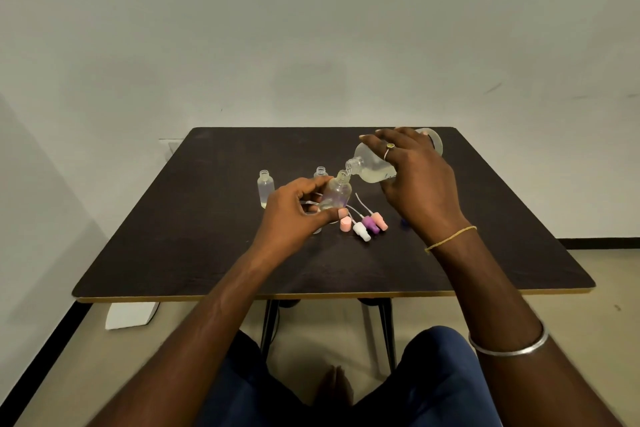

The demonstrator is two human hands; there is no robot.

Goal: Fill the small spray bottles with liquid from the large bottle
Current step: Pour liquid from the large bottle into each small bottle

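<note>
My right hand (420, 184) grips the large clear bottle (372, 165), tipped on its side with its neck pointing left and down; pale liquid lies in its lower part. My left hand (294, 215) holds a small clear spray bottle (336, 193) tilted, its open mouth touching the large bottle's neck. Another small bottle (265, 188) stands upright to the left with liquid in it. A third small bottle (320, 172) shows only its open neck behind my left hand.
Several spray tops (365, 224) in pink, white and purple, with thin white tubes, lie on the dark table (173, 236) just in front of the held bottle. A small blue thing (403, 222) peeks out under my right wrist. A white wall stands behind.
</note>
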